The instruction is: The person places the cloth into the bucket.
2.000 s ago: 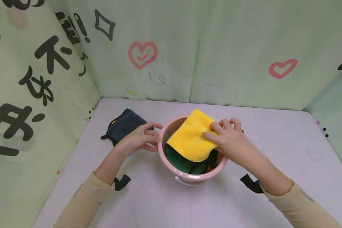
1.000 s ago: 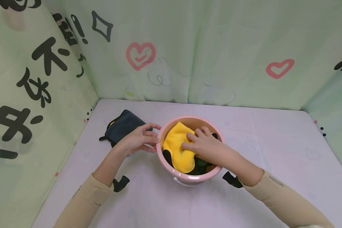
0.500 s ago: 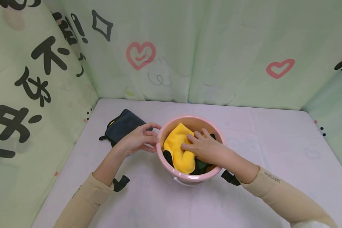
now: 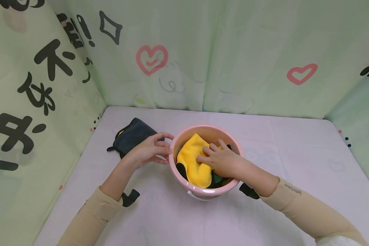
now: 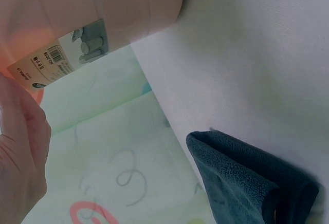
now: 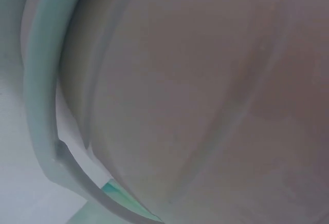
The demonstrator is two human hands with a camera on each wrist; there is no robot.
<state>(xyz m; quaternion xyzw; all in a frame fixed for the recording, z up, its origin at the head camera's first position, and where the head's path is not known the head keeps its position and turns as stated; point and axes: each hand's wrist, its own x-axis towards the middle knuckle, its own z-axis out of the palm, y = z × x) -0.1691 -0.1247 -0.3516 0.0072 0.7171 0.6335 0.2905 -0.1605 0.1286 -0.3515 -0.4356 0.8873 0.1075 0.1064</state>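
In the head view a pink bucket (image 4: 206,193) stands mid-table with cloths inside. On top lies a crumpled yellow cloth (image 4: 193,159) with a dark edge; dark green fabric (image 4: 216,179) shows below it. My right hand (image 4: 222,160) reaches into the bucket, its spread fingers resting on the yellow cloth. My left hand (image 4: 150,150) touches the bucket's left rim with its fingers. The left wrist view shows part of that hand (image 5: 20,152) against the bucket near a printed label (image 5: 61,54). From the right wrist, only the bucket's side (image 6: 169,90) and handle (image 6: 43,100) appear.
A folded dark blue cloth (image 4: 136,135) lies left of the bucket, behind my left hand; its fuzzy surface (image 5: 231,178) shows in the left wrist view. A pale tablecloth (image 4: 295,164) covers the table. Printed green curtains (image 4: 249,58) rise behind and at the sides.
My right hand has moved left and down into the bucket with the yellow cloth, which now lies crumpled inside. Over the last second it has barely moved. My left hand stays at the rim.
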